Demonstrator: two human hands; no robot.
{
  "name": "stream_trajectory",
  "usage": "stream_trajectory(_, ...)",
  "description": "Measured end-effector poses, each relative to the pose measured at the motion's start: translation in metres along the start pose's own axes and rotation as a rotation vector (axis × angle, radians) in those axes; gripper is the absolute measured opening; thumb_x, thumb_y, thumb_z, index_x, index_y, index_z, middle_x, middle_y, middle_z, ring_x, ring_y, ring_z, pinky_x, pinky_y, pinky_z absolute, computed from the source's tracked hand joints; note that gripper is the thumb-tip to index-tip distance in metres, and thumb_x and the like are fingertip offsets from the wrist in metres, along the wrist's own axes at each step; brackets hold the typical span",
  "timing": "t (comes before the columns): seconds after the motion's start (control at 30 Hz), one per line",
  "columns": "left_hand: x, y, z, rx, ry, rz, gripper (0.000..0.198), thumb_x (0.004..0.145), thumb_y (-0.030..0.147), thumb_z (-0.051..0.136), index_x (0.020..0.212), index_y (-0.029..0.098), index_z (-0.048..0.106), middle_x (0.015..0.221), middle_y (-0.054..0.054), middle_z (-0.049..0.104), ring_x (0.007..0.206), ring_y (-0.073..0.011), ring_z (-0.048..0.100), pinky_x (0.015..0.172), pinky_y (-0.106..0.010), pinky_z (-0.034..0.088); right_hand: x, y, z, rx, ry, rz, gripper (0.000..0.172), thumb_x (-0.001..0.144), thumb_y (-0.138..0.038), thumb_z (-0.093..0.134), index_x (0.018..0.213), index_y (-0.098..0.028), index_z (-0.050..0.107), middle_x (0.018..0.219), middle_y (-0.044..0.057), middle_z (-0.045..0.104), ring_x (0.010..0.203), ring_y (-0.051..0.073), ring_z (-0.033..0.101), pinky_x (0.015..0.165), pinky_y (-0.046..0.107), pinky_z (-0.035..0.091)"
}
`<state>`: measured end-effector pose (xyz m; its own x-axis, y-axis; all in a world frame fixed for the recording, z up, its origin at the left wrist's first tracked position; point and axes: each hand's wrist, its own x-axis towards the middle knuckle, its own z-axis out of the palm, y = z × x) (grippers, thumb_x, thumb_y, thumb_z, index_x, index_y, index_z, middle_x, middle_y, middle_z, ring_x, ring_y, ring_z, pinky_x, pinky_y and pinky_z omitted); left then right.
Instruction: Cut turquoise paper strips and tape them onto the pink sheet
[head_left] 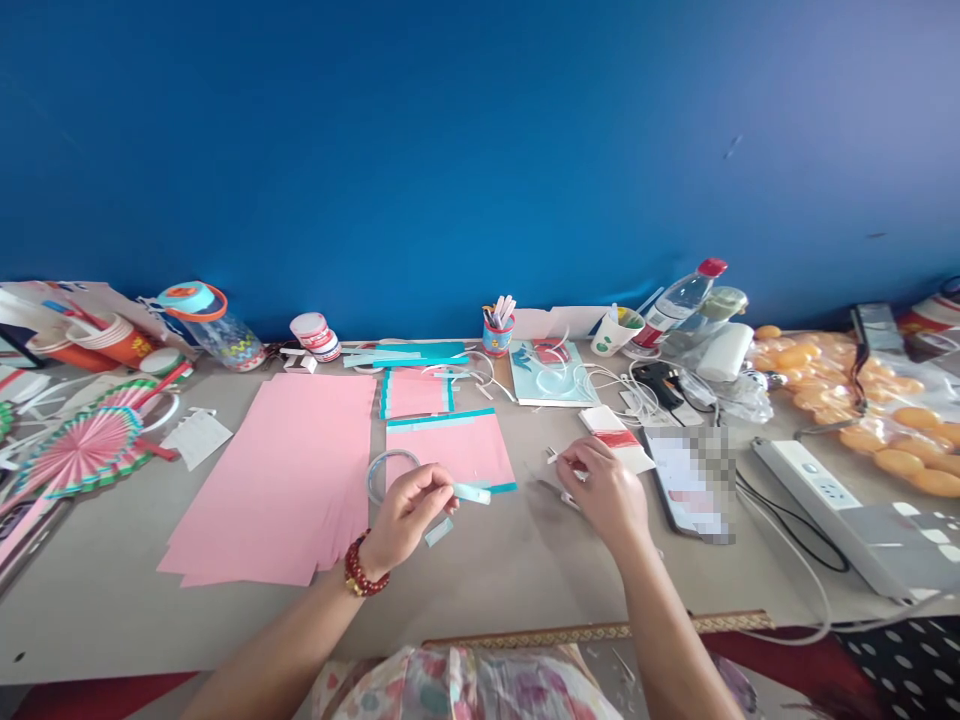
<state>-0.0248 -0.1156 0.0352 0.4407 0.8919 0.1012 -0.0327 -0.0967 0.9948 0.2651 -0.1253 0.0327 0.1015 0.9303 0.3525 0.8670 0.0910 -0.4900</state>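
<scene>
My left hand, with a red bead bracelet at the wrist, pinches a short pale blue strip that points to the right. Behind that hand lies a pale ring that looks like a tape roll, partly hidden by the fingers. A small loose pale strip rests just below the fingertips. My right hand is closed over the table with fingertips together; a tiny white piece shows at them, too small to name. Under it lies a thin tool, partly covered. Between and behind the hands is a pink sheet with blue edges.
Pink paper sheets are stacked at left, with a folded paper fan beyond. A phone, power strip and cables lie at right. Along the blue wall stand a pen cup and a plastic bottle.
</scene>
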Motion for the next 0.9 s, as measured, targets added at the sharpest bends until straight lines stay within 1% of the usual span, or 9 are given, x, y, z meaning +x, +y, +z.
stream_trajectory(0.1,0.000,0.000,0.000,-0.006,-0.004,-0.008,0.028,0.097,0.040,0.049,0.083,0.018,0.057,0.077,-0.003,0.059,0.073,-0.0145,0.058,0.070,-0.027,0.051,-0.001,0.016,-0.003,-0.212,0.001,-0.023,0.016,0.084,-0.020,0.052,0.078,-0.022,0.066,0.091,0.006,0.066,0.071,0.018,0.060,0.055,0.028,0.041)
stream_trajectory(0.2,0.000,0.000,0.000,-0.005,-0.011,-0.002,0.028,0.097,0.041,0.049,0.083,0.017,0.057,0.077,-0.003,0.058,0.073,-0.0144,0.058,0.070,-0.027,0.050,-0.001,0.015,-0.005,-0.188,-0.011,-0.043,0.030,0.083,-0.013,0.047,0.100,-0.023,0.070,0.106,0.008,0.068,0.084,0.022,0.064,0.063,0.031,0.047)
stream_trajectory(0.27,0.001,0.000,0.000,-0.003,-0.018,-0.001,0.027,0.097,0.039,0.049,0.083,0.018,0.057,0.078,-0.003,0.058,0.074,-0.0144,0.058,0.070,-0.027,0.050,-0.003,0.004,-0.005,-0.037,-0.067,-0.012,0.028,0.090,-0.020,0.047,0.105,-0.023,0.070,0.100,0.008,0.070,0.084,0.022,0.065,0.065,0.031,0.049)
stream_trajectory(0.37,0.001,0.000,0.000,0.016,-0.026,-0.001,0.026,0.097,0.037,0.048,0.083,0.018,0.057,0.077,-0.002,0.058,0.074,-0.0142,0.057,0.069,-0.027,0.049,-0.008,-0.023,-0.001,0.366,-0.259,0.049,0.027,0.094,-0.034,0.053,0.114,-0.023,0.067,0.095,0.006,0.071,0.078,0.019,0.066,0.059,0.027,0.049)
stream_trajectory(0.43,0.001,0.001,0.000,0.051,-0.030,0.000,0.027,0.098,0.038,0.047,0.081,0.019,0.057,0.076,-0.002,0.058,0.073,-0.0143,0.057,0.068,-0.027,0.049,-0.012,-0.042,0.004,0.626,-0.394,0.053,0.032,0.094,-0.037,0.055,0.121,-0.023,0.063,0.096,0.006,0.071,0.084,0.019,0.067,0.064,0.026,0.052)
stream_trajectory(0.5,0.002,0.002,0.000,0.090,-0.028,0.001,0.029,0.098,0.039,0.046,0.080,0.019,0.056,0.075,-0.003,0.058,0.072,-0.0146,0.056,0.068,-0.028,0.049,-0.014,-0.057,0.009,0.777,-0.437,0.042,0.031,0.092,-0.036,0.058,0.120,-0.022,0.063,0.094,0.005,0.070,0.084,0.018,0.066,0.071,0.028,0.053)
stream_trajectory(0.7,0.002,0.001,-0.001,0.093,-0.015,0.000,0.031,0.096,0.042,0.048,0.079,0.019,0.057,0.075,-0.004,0.059,0.072,-0.0158,0.057,0.069,-0.029,0.049,-0.014,-0.073,0.022,0.951,-0.422,0.072,0.026,0.086,-0.030,0.063,0.109,-0.020,0.064,0.084,0.003,0.065,0.077,0.015,0.062,0.069,0.027,0.051)
stream_trajectory(0.83,-0.001,-0.010,0.003,-0.178,0.001,-0.008,0.037,0.095,0.052,0.048,0.095,0.018,0.062,0.083,-0.006,0.063,0.077,-0.0179,0.059,0.074,-0.033,0.050,-0.014,-0.078,0.027,0.995,-0.350,0.118,0.022,0.084,-0.029,0.062,0.104,-0.020,0.062,0.079,0.001,0.062,0.072,0.014,0.060,0.065,0.025,0.050)
stream_trajectory(0.9,-0.002,-0.013,0.008,-0.254,-0.026,-0.027,0.040,0.092,0.056,0.053,0.101,0.017,0.062,0.087,-0.007,0.065,0.078,-0.0179,0.060,0.074,-0.033,0.050,-0.015,-0.081,0.029,0.986,-0.304,0.126,0.021,0.083,-0.028,0.062,0.102,-0.020,0.061,0.078,0.001,0.062,0.071,0.014,0.060,0.064,0.025,0.050)
